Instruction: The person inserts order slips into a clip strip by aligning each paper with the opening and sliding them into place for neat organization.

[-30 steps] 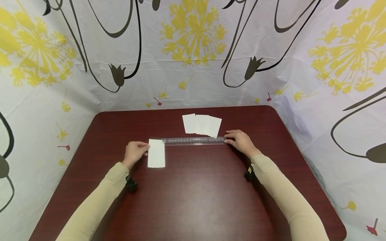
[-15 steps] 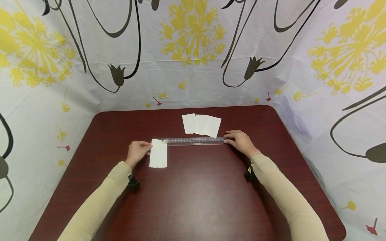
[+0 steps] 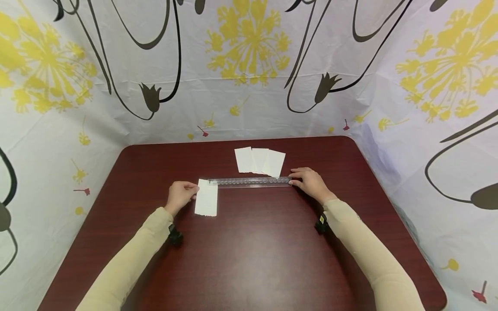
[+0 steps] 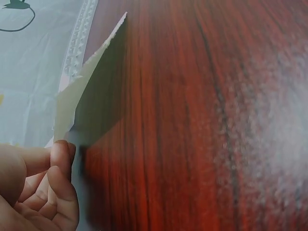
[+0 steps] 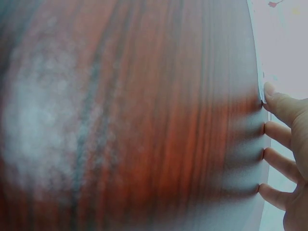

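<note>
In the head view, my left hand (image 3: 181, 195) pinches the left edge of a white paper slip (image 3: 206, 201) with a ragged near edge. The left wrist view shows this slip (image 4: 86, 86) tilted, its torn edge raised off the tabletop. A clear plastic ruler (image 3: 253, 182) lies crosswise to the right, its left end appearing to overlap the slip's top. At the ruler's right end, my right hand (image 3: 310, 183) holds it between thumb and fingers. Several fingertips of that hand (image 5: 288, 144) touch the tabletop in the right wrist view.
Three white paper slips (image 3: 258, 160) lie overlapping behind the ruler, the right one reaching to its back edge. The dark red wooden table (image 3: 249, 250) has rounded corners. A patterned white cloth (image 3: 249, 108) hangs around its back and sides.
My left hand has slid the paper slip a little to the right, so the ruler's left end overlaps more of it. The right hand and ruler stay put.
</note>
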